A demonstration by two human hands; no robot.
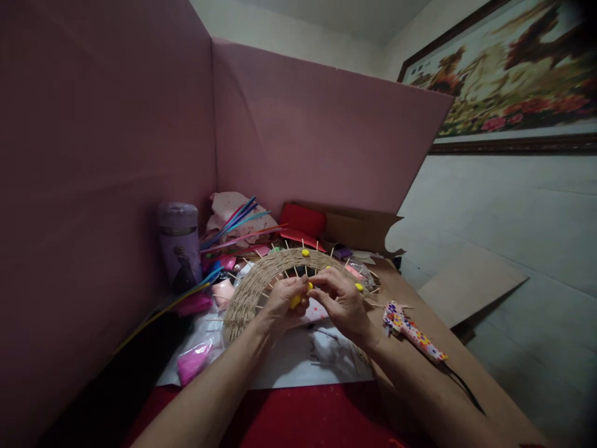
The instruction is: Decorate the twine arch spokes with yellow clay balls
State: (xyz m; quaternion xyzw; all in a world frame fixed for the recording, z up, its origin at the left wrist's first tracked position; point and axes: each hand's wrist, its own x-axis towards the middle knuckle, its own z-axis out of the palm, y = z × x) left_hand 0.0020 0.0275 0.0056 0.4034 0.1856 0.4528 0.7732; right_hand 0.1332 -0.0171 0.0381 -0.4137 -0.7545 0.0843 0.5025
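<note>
My left hand (281,300) is closed around a lump of yellow modelling clay (295,302). My right hand (344,306) meets it, thumb and forefinger pinched at a small yellow clay piece (310,286) between the two hands. Behind and partly under both hands lies a ring wound with tan cord (247,287), with thin wooden sticks poking out of its inner and outer edges. Flattened yellow clay dots sit on it, one at the top (305,252) and another on the right (359,287). My hands and forearms hide the ring's near right part.
A purple tumbler (180,249) stands at left beside colourful pipe cleaners (237,218). Pink clay in a clear bag (193,364) lies front left on white sheeting. A flower-patterned glue gun (413,330) with a black cord rests at right on brown board. Pink panels (317,137) rise behind.
</note>
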